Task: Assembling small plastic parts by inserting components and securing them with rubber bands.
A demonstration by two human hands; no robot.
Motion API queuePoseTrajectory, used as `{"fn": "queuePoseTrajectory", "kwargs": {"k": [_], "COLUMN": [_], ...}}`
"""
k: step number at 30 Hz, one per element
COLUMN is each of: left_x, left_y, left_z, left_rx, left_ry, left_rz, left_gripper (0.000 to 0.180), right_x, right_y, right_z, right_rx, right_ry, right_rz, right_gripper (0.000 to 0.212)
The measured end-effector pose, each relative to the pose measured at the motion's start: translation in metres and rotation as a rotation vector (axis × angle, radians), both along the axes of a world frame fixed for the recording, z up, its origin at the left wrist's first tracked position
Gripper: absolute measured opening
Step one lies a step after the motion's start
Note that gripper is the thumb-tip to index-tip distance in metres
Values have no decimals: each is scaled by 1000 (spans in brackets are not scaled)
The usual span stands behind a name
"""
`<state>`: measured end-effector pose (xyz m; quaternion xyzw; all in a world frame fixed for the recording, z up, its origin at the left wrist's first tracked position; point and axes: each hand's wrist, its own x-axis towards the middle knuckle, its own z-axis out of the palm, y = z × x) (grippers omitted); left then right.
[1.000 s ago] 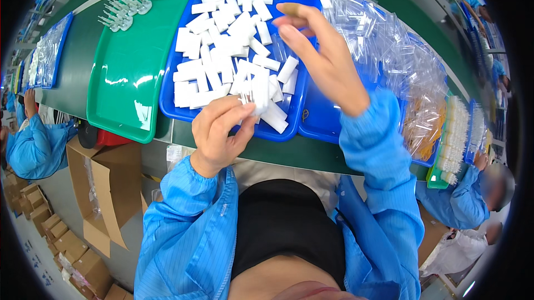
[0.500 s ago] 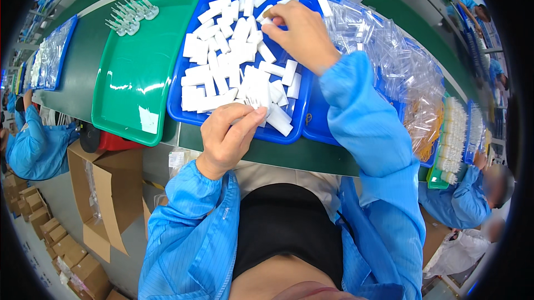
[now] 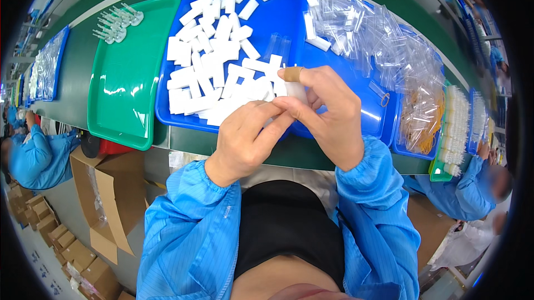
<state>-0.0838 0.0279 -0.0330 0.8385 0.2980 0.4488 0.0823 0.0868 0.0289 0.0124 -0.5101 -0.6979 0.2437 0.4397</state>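
Note:
My two hands meet over the near right part of a blue tray heaped with small white blocks. Between the thumb and index finger of my right hand is a white block. A tan wrap covers that index fingertip. Beside it, my left hand is closed in a pinch, its fingertips close to the block. What the left fingers grip is hidden from view.
On the left, a green tray has a cluster of thin-pronged pale pieces at its far end. Another blue tray to the right carries clear plastic sleeves. Orange bands lie farther right. An open cardboard box stands below left.
My right hand has come back from the tray's far side toward my left hand, bringing a white block. The thin prongs at my left fingertips are now out of sight.

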Motion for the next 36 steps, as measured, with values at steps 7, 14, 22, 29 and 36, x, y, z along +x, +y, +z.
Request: {"fn": "queuePoseTrajectory", "kwargs": {"k": [7,14,22,29,36], "left_x": [2,7,11,-3,-9], "left_y": [0,-8,-9,-4,1], "left_z": [2,23,29,12,0], "left_rx": [-6,36,69,128,75], "left_ry": [91,196,243,182,-43], "left_rz": [-33,-180,-239,-269,-303], "left_gripper": [38,40,37,39,41], "right_x": [25,57,62,79,62], "right_y": [-17,-7,-10,-5,-13], "right_z": [20,15,-4,-3,-3], "right_rx": [-370,-468,-268,-412,-400], "right_ry": [244,606,304,356,377], "right_rz": [105,-20,133,465,523], "right_gripper": [31,32,21,27,26]}}
